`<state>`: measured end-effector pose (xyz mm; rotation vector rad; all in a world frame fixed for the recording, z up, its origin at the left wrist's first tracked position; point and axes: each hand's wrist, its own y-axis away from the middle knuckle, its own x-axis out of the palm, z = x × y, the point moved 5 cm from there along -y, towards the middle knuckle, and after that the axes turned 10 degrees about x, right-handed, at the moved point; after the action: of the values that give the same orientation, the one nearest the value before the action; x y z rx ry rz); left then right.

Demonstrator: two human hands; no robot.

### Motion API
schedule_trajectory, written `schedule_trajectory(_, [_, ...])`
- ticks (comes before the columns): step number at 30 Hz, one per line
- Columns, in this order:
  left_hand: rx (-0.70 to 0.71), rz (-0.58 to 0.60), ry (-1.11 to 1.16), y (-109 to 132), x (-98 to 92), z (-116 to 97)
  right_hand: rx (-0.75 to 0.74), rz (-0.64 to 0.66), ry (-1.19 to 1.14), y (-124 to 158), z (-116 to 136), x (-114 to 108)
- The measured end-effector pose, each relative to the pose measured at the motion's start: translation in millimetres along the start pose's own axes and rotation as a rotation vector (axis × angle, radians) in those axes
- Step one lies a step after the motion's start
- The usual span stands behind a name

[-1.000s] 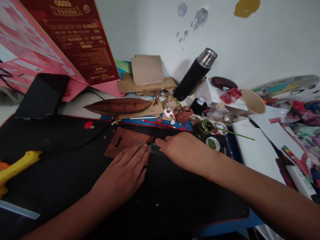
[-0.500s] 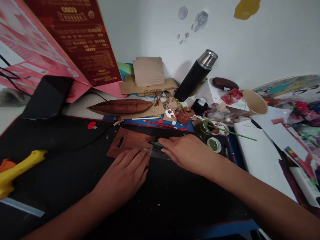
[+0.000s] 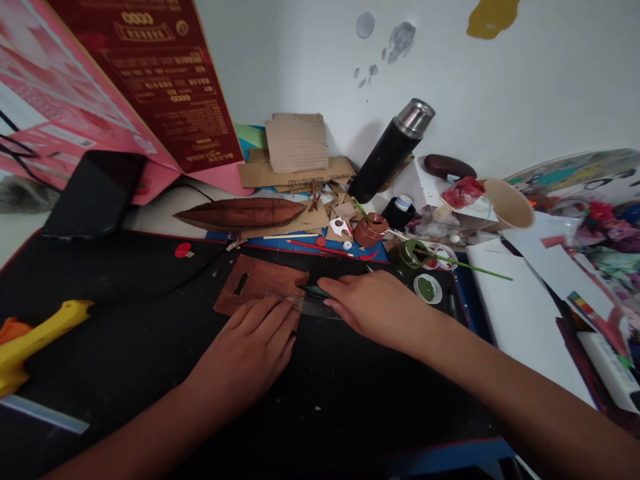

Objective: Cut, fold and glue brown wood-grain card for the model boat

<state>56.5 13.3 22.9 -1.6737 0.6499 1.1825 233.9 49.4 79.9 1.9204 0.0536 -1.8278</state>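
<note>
Brown card worked at its right end, slot already through.
The brown card [image 3: 270,275] lies toward the bench's [image 3: 320,427] far edge, near its middle. The left hand [image 3: 257,333], fingers flat and its grip unclosed, covers the card's near right corner and a clear strip [image 3: 323,308]; the right hand's [image 3: 373,300] grip closes round a dark green tool [image 3: 316,291], tip at the card's right edge. The slot [image 3: 241,284] looks finished; the right end seems still in work.
</note>
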Motion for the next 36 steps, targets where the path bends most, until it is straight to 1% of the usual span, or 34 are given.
schedule_trajectory(8, [-0.011, -0.010, 0.009, -1.1, -2.1, 1.2, -0.008, 0.006, -0.007, -3.8, 3.6, 1.1])
schedule_trajectory(14, [-0.034, 0.018, 0.006, -0.2, -0.8, 2.0, -0.012, 0.011, -0.006, -7.2, 4.5, 1.5])
schedule_trajectory(18, [-0.053, 0.010, 0.027, 0.1, -0.1, 2.8, -0.017, 0.000, -0.015, -9.2, 3.8, 1.4])
schedule_trajectory(24, [-0.050, 0.037, 0.026, -1.0, 0.1, 2.5, -0.015, 0.028, 0.020, -8.1, 5.1, 0.7])
schedule_trajectory(31, [-0.049, 0.028, 0.031, 0.2, 0.9, 3.2, -0.055, -0.027, 0.033, -8.5, 5.8, 5.9])
schedule_trajectory(36, [-0.061, 0.023, 0.049, 0.8, 1.9, 4.0, -0.042, -0.020, 0.041, -6.4, 7.9, 4.3])
